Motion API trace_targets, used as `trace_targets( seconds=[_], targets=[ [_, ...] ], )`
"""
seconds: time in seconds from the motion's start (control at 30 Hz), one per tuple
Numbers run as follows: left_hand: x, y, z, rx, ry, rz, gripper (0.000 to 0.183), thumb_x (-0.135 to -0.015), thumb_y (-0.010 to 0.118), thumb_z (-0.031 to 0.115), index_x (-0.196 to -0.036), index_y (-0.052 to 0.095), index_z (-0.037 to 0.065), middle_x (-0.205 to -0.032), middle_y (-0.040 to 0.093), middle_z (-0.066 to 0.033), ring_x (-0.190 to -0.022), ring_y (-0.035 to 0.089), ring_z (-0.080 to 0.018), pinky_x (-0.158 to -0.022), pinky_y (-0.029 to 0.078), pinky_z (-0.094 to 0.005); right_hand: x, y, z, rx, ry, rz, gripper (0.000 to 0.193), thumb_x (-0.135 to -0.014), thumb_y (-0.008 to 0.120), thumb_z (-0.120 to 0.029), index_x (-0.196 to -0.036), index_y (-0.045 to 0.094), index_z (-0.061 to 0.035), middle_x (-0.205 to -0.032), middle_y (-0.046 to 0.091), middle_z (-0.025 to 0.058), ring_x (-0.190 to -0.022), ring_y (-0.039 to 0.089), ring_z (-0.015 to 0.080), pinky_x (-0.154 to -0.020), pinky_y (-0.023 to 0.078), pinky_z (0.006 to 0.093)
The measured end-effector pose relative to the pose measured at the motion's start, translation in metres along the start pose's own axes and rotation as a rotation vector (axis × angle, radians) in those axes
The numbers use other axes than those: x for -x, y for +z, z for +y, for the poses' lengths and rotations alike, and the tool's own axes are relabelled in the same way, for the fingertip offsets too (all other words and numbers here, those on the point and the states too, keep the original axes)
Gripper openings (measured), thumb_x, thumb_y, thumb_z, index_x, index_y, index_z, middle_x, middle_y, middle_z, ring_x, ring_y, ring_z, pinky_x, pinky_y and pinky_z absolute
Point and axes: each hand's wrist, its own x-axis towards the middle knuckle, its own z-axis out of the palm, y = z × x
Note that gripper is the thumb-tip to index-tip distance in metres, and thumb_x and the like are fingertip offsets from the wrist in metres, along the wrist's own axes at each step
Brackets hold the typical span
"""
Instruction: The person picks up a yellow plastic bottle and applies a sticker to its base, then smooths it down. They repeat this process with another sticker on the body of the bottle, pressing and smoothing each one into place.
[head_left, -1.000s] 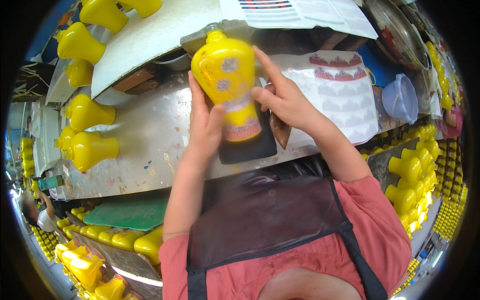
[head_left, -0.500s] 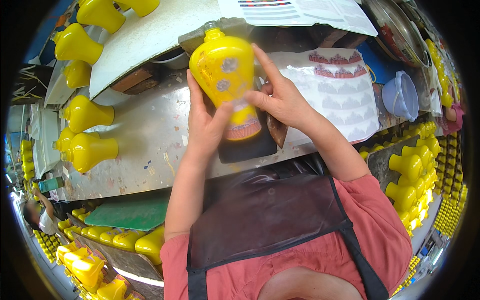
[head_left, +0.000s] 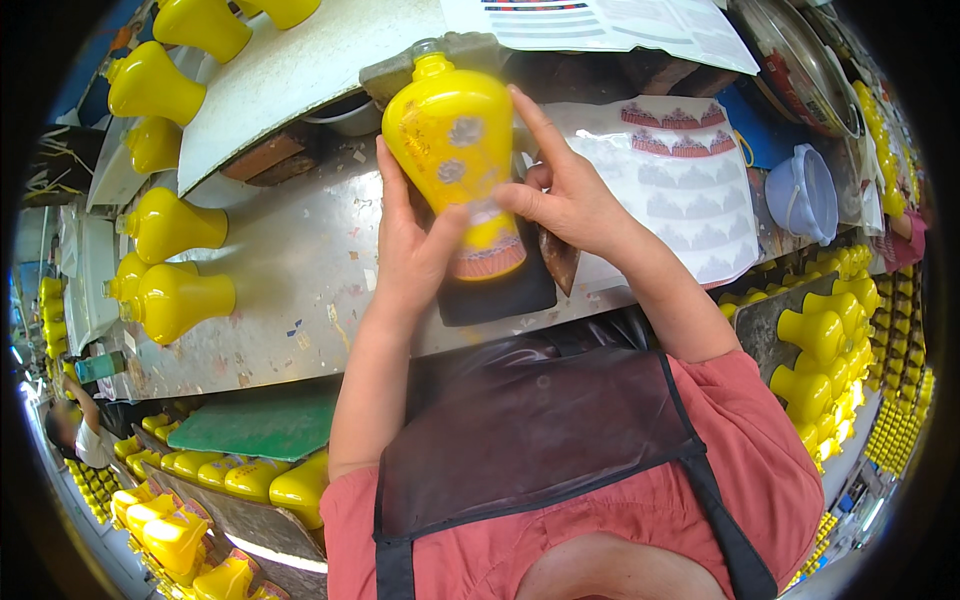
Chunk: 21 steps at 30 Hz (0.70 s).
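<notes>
A glossy yellow bottle [head_left: 440,110] with a clear glass neck lies on its back, its neck pointing away from me. Grey flower shapes mark its front, and a pink patterned band [head_left: 490,262] wraps its lower end. My left hand [head_left: 418,225] holds the left side, thumb pressed on the front near the narrow part. From the right, my right hand [head_left: 565,195] grips it, thumb across the front and forefinger along the shoulder. Beneath the bottle is a black pad [head_left: 497,303], with a grey block [head_left: 475,50] under the neck. A brown pointed piece [head_left: 558,262] lies beside my right hand.
A sheet of crown-like pink and grey transfers [head_left: 690,190] lies at right, near a pale blue bucket [head_left: 802,195]. Several yellow bottles [head_left: 185,300] line the left of the metal table [head_left: 300,250]. More stand on racks at both sides. A white board [head_left: 310,60] is raised at the back.
</notes>
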Motion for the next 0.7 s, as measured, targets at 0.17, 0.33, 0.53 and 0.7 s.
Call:
trace_targets(
  seconds=[0.17, 0.33, 0.53, 0.7],
  targets=[
    [-0.0001, 0.0, -0.0002, 0.015, -0.015, 0.005, 0.103, -0.093, 0.064, 0.007, -0.164, -0.011, 0.002, -0.163, 0.03, -0.0203, -0.147, 0.038, -0.0293, -0.122, 0.031, -0.0402, 0.0001, 0.0003, 0.0018, 0.013, -0.005, 0.007, 0.101, -0.089, 0.077, -0.025, -0.167, 0.013, -0.0184, -0.074, 0.067, 0.0105, -0.066, 0.065, 0.0189, -0.067, 0.053, 0.0335],
    [0.0004, -0.0002, -0.001, -0.005, -0.009, 0.007, 0.103, -0.093, 0.064, 0.006, -0.164, -0.01, 0.002, -0.163, 0.03, -0.0203, -0.147, 0.038, -0.0294, -0.121, 0.032, -0.0401, 0.0, 0.001, 0.0026, -0.011, -0.011, 0.012, 0.101, -0.089, 0.077, -0.025, -0.167, 0.013, -0.0186, -0.076, 0.068, 0.0119, -0.067, 0.067, 0.0198, -0.068, 0.054, 0.0337],
    [-0.0005, -0.0027, -0.0031, -0.017, 0.021, 0.001, 0.101, -0.094, 0.065, 0.014, -0.164, -0.007, 0.001, -0.164, 0.028, -0.0203, -0.149, 0.035, -0.0303, -0.123, 0.029, -0.0407, 0.0008, -0.0024, 0.0001, -0.057, 0.047, 0.005, 0.096, -0.091, 0.075, -0.027, -0.167, 0.017, -0.0182, -0.076, 0.068, 0.0109, -0.068, 0.066, 0.0183, -0.069, 0.054, 0.0325],
    [0.0006, -0.0023, -0.0009, 0.03, 0.051, 0.026, 0.103, -0.094, 0.067, 0.023, -0.165, -0.004, 0.001, -0.166, 0.026, -0.0201, -0.15, 0.033, -0.0315, -0.123, 0.027, -0.0418, -0.002, -0.0064, -0.0061, -0.16, 0.072, 0.034, 0.087, -0.092, 0.073, -0.028, -0.164, 0.027, -0.0142, -0.074, 0.066, 0.0073, -0.067, 0.062, 0.0137, -0.065, 0.051, 0.0299]
  ],
)
